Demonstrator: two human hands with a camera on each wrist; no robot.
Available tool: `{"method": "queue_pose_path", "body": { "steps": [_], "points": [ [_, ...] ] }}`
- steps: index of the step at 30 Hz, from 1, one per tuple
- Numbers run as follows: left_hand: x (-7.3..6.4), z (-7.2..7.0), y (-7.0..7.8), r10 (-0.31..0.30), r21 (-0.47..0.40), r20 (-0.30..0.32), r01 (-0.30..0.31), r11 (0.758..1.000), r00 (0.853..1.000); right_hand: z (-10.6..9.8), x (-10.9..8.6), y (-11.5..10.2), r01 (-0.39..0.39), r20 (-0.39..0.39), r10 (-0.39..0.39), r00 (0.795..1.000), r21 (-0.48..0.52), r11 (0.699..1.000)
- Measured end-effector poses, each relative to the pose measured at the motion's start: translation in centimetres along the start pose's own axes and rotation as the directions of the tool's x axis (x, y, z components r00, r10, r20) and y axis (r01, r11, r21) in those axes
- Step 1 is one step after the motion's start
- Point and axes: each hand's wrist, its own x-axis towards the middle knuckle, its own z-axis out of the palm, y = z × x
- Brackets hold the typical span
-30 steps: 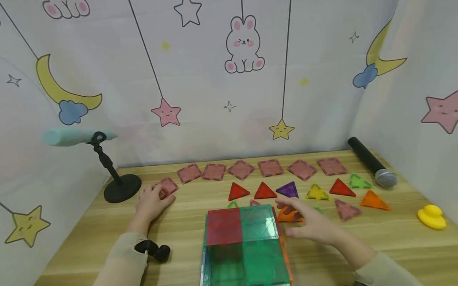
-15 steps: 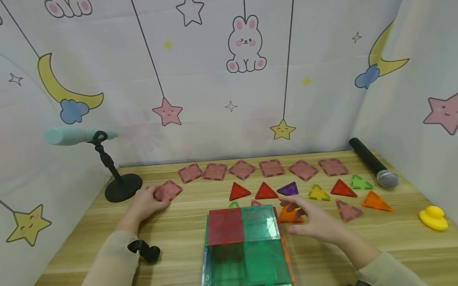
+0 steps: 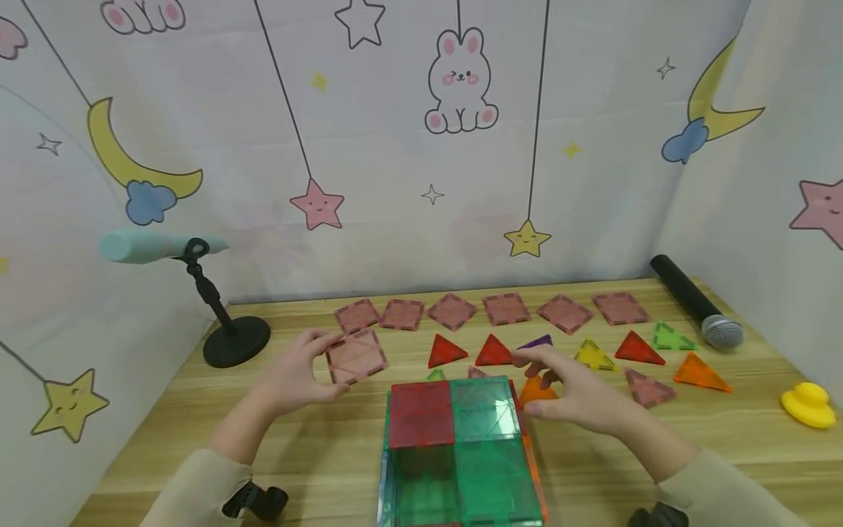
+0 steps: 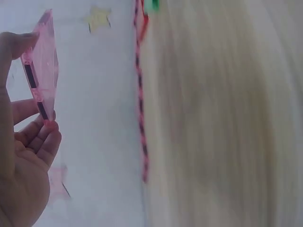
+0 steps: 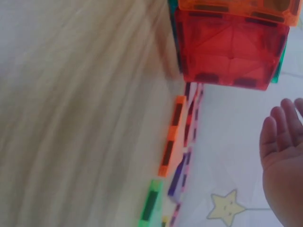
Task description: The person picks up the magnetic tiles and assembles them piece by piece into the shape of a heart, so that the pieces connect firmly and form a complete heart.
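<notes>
My left hand (image 3: 293,377) pinches a pink square magnetic tile (image 3: 358,356) by its edge, raised off the table. In the left wrist view the tile (image 4: 46,71) stands nearly edge-on between thumb and fingers. To its right stands a box built of magnetic tiles (image 3: 421,415), with red and green tiles on top and a darker near-left quarter that looks uncovered. Beside the box's right side hovers my right hand (image 3: 579,391), fingers loosely bent, holding nothing. The right wrist view shows that hand (image 5: 286,163) apart from the box's red side tile (image 5: 232,49).
Several pink square tiles (image 3: 507,309) lie in a row along the back. Triangle tiles, such as a red one (image 3: 446,351) and an orange one (image 3: 702,372), lie before them. A microphone (image 3: 698,301) and yellow duck (image 3: 808,405) are right; a black stand (image 3: 235,342) is left.
My left hand has lifted the pink square tile from the table's left side and brought it right, towards the box. The right hand has barely moved, and the head view has shifted slightly.
</notes>
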Motion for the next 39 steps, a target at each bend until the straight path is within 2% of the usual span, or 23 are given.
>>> {"method": "queue_pose_path", "body": {
  "steps": [2,4,6,9,11,14,17,22,27,30,31,34,35,36,39],
  "points": [
    [-0.3,0.1,2.0,0.093,-0.01,0.018,-0.093,0.996,0.996,0.0,0.3,-0.4,0.003,0.015,-0.002,1.0,-0.015,1.0],
    [-0.7,0.3,3.7,0.188,-0.034,0.041,-0.186,0.982,0.981,0.1,0.6,-0.7,0.004,0.03,-0.003,1.0,-0.026,1.0],
    [-1.4,0.6,5.1,0.272,-0.065,0.063,-0.268,0.961,0.96,0.2,0.7,-0.9,0.0,0.043,0.001,0.999,-0.029,1.0],
    [-2.4,1.2,6.8,0.369,-0.111,0.094,-0.359,0.927,0.925,0.3,0.7,-0.8,-0.009,0.049,0.01,0.999,-0.03,1.0],
    [-2.9,1.6,7.6,0.427,-0.132,0.106,-0.413,0.901,0.898,0.3,0.7,-0.8,-0.011,0.043,0.012,0.999,-0.029,1.0],
    [-3.5,2.1,8.4,0.483,-0.158,0.129,-0.463,0.872,0.866,0.2,0.5,-0.7,-0.011,0.032,0.012,0.999,-0.031,0.999],
    [-4.0,2.4,8.8,0.502,-0.167,0.162,-0.478,0.862,0.85,0.2,0.4,-0.6,-0.014,0.027,0.015,1.0,-0.036,0.999],
    [-4.5,2.8,8.8,0.503,-0.164,0.201,-0.478,0.863,0.84,0.2,0.2,-0.4,-0.027,0.026,0.029,0.999,-0.049,0.998],
    [-5.2,3.1,8.5,0.499,-0.178,0.212,-0.469,0.865,0.84,0.3,-0.1,0.0,-0.056,0.051,0.058,0.997,-0.05,0.997],
    [-5.4,3.6,8.4,0.537,-0.132,0.198,-0.52,0.844,0.82,0.5,-0.5,0.5,-0.078,0.159,0.074,0.984,0.023,0.997],
    [-5.5,3.7,8.4,0.55,-0.109,0.2,-0.539,0.835,0.811,0.6,-0.7,0.7,-0.087,0.206,0.072,0.976,0.066,0.994],
    [-5.6,4.1,8.4,0.563,-0.082,0.222,-0.56,0.825,0.796,1.1,-0.9,1.1,-0.126,0.319,0.056,0.946,0.202,0.971],
    [-5.7,4.1,8.4,0.557,-0.078,0.229,-0.556,0.828,0.798,1.4,-0.8,1.1,-0.133,0.334,0.047,0.941,0.238,0.962],
    [-5.8,4.1,8.3,0.539,-0.076,0.241,-0.538,0.84,0.807,1.8,-0.7,1.1,-0.135,0.34,0.038,0.94,0.265,0.955],
    [-6.0,3.8,7.8,0.531,-0.046,0.208,-0.534,0.844,0.821,2.9,-0.1,0.9,-0.131,0.32,0.027,0.947,0.308,0.942]
  ]
}}
